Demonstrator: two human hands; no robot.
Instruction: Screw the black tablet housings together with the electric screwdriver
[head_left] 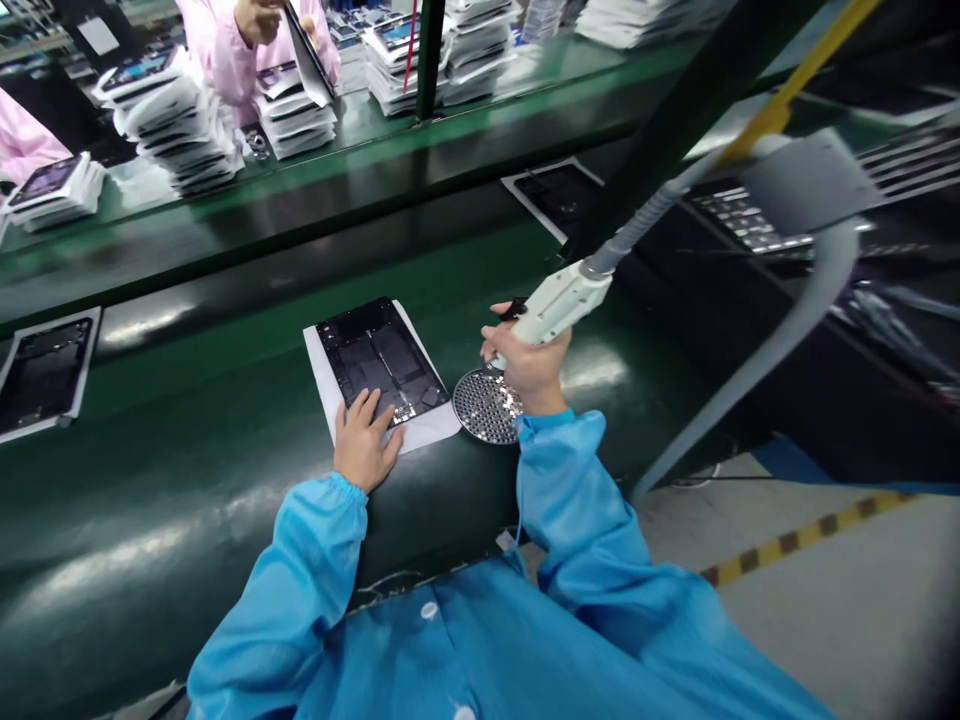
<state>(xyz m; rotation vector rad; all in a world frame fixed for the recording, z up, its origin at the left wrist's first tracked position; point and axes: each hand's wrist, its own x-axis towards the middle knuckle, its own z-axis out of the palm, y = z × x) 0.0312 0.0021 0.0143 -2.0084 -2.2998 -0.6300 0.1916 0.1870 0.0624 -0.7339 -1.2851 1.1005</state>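
Note:
A black tablet back panel (381, 358) lies on a white sheet (427, 428) on the dark green conveyor belt (187, 480). My left hand (365, 440) rests flat on the panel's near edge, fingers spread. My right hand (525, 365) is wrapped round the grip of a white electric screwdriver (559, 300) that hangs on a grey hose (652, 215). The tool's tip points down over a round perforated screw tray (484, 405) just right of the sheet. Both arms wear blue sleeves.
Another black panel on a white sheet (45, 370) lies at the left of the belt, a third (559, 195) further along. Across the line a person in pink (247, 40) handles stacked trays (176, 120). A grey curved pipe (780, 330) and yellow-striped floor (810, 530) are on the right.

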